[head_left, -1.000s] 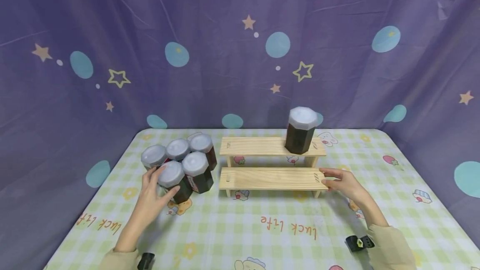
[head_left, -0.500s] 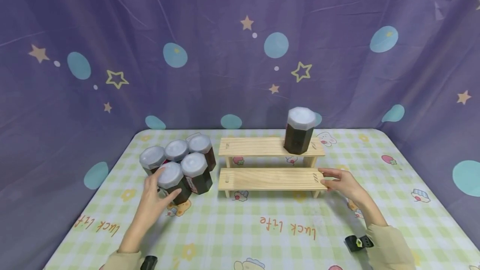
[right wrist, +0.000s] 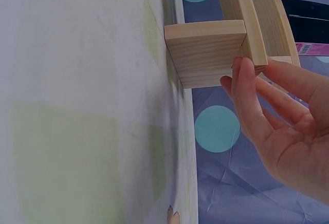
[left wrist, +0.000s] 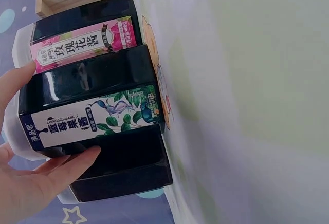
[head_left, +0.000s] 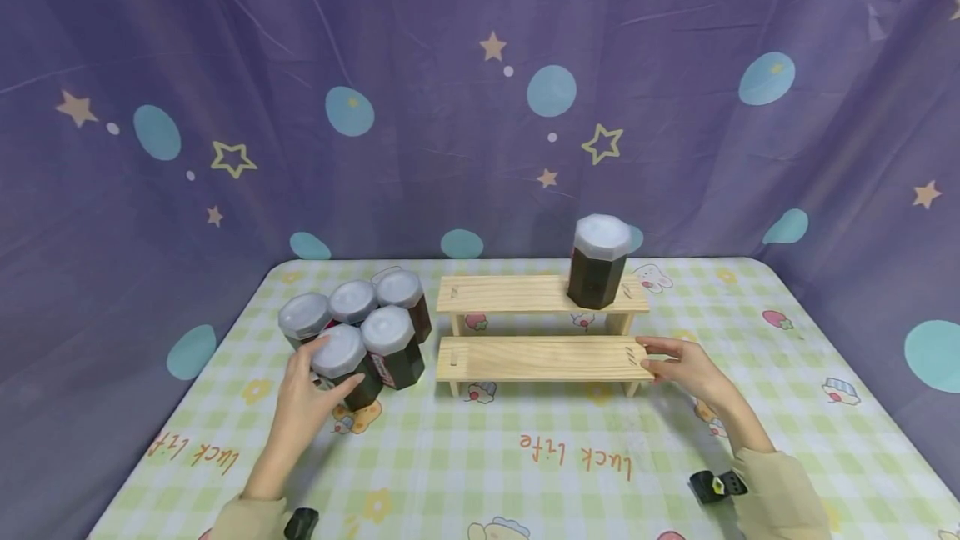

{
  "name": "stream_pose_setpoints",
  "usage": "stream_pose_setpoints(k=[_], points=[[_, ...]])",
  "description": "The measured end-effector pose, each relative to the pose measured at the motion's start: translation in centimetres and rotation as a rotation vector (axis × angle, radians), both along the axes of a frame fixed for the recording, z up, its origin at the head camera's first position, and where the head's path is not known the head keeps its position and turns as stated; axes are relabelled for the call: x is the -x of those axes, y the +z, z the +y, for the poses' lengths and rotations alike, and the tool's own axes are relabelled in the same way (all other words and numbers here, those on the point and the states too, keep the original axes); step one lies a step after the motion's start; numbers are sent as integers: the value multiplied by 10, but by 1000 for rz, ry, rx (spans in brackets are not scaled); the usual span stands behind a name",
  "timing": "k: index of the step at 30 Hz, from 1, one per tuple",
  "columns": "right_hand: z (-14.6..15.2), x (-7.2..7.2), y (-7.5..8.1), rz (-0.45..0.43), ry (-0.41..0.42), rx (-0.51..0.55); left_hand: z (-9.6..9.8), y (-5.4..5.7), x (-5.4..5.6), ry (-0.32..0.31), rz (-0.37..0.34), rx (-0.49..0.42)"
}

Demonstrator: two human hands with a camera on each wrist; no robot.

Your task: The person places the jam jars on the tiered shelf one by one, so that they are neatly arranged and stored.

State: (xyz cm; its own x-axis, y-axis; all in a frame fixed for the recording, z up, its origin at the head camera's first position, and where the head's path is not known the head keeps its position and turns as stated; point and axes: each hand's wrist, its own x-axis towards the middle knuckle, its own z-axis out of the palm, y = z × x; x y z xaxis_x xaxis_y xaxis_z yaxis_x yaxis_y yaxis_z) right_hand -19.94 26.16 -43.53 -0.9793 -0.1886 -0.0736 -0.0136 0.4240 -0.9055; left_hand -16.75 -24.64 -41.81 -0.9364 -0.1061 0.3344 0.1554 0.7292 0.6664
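Observation:
In the head view my left hand (head_left: 298, 402) holds the near left jam jar (head_left: 365, 390), fingers and thumb on opposite sides just below its pale lid. The left wrist view shows this jar's white blueberry jam label (left wrist: 95, 116), upright between thumb and fingers. Beside it stands a jar with a pink label (left wrist: 85, 44). More dark jars with pale lids, such as the far one (head_left: 400, 288), crowd behind. My right hand (head_left: 688, 370) pinches the right end of the lower board of a two-step wooden shelf (head_left: 536, 357), thumb and fingertips at its edge.
Another dark jar (head_left: 597, 277) stands on the upper board, toward its right end. The table wears a green checked cloth (head_left: 435, 473). A purple curtain (head_left: 450, 148) hangs behind. Black wrist straps (head_left: 716, 486) sit near both sleeves.
My left wrist has shifted slightly right and its fingers have settled around the near left jar. My right hand stays at the shelf end.

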Motion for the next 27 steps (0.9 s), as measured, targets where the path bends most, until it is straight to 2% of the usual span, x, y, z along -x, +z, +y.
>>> stream_pose_setpoints(k=[10, 20, 27], points=[[1, -1, 1, 0, 1, 10, 5, -3, 6, 54, 22, 12], [1, -1, 1, 17, 12, 0, 6, 0, 6, 97, 30, 3], [0, -2, 1, 2, 12, 17, 4, 0, 6, 94, 79, -7]])
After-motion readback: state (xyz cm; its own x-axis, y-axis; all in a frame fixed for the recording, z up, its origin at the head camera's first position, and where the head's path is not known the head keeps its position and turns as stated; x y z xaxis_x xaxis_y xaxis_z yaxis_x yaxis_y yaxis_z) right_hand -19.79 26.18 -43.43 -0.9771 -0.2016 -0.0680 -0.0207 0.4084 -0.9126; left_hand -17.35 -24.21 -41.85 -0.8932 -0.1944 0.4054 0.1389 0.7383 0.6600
